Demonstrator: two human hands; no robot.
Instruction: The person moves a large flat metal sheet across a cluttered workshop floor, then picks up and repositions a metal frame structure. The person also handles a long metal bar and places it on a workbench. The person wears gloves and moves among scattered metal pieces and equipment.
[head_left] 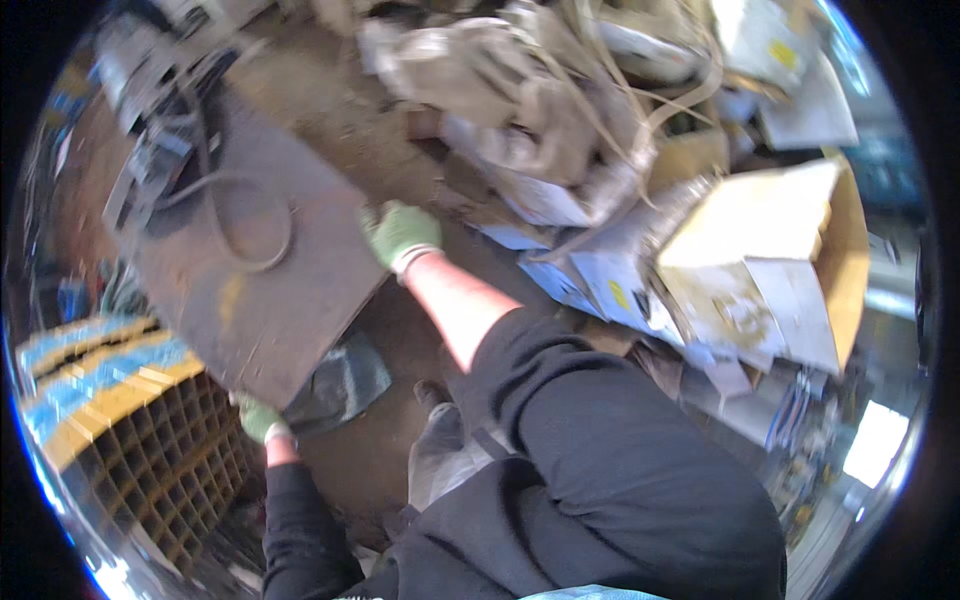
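A broad, flat brown-grey plate [270, 310], likely metal, lies slantwise at the left with a yellowish stain on it. My right hand [403, 234], in a pale green glove, is closed on its right edge. At its near corner, my left hand [260, 418], gloved the same way, is closed on the rim, with its fingertips partly hidden. On the plate's far end sits a grey machine-like object [160, 150], blurred, from which a dark cable [288, 235] loops over the surface.
Left of my left hand is a stack of square-celled tubes [170, 450] with yellow and blue sides. A dark grey bag [345, 385] lies beneath the plate's near edge. Crumpled sacking [500, 90] and an opened cardboard box [745, 240] pile up at the right.
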